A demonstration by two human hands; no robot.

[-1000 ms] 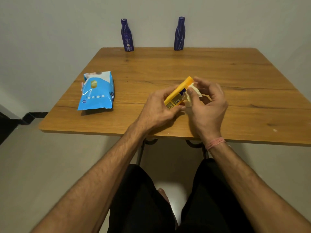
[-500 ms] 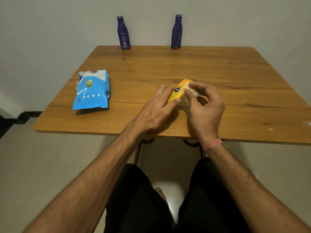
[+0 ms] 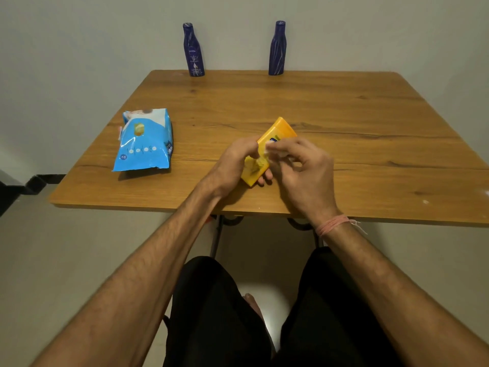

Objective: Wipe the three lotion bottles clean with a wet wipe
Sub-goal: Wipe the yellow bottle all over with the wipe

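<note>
One wood-grain bench (image 3: 344, 115); one glossy blue wipes pack (image 3: 144, 141); two slim dark-blue lotion bottles (image 3: 193, 50) (image 3: 277, 48) at the far edge. One flat orange lotion bottle (image 3: 277, 131) — left hand (image 3: 235, 165) fingers wrapped round it, right hand (image 3: 301, 165) fingers pinching one white wet wipe (image 3: 268, 149) against it.

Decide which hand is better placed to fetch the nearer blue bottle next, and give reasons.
Left, probably: the left blue bottle stands on its side, and the right hand pinches the wet wipe. The left hand must first release the yellow bottle.

Wood-grain desk (image 3: 344, 107), matt; glossy crinkly plastic wipes pack (image 3: 144, 144); smooth yellow plastic bottle (image 3: 275, 133); two glossy blue bottles (image 3: 193, 53).
</note>
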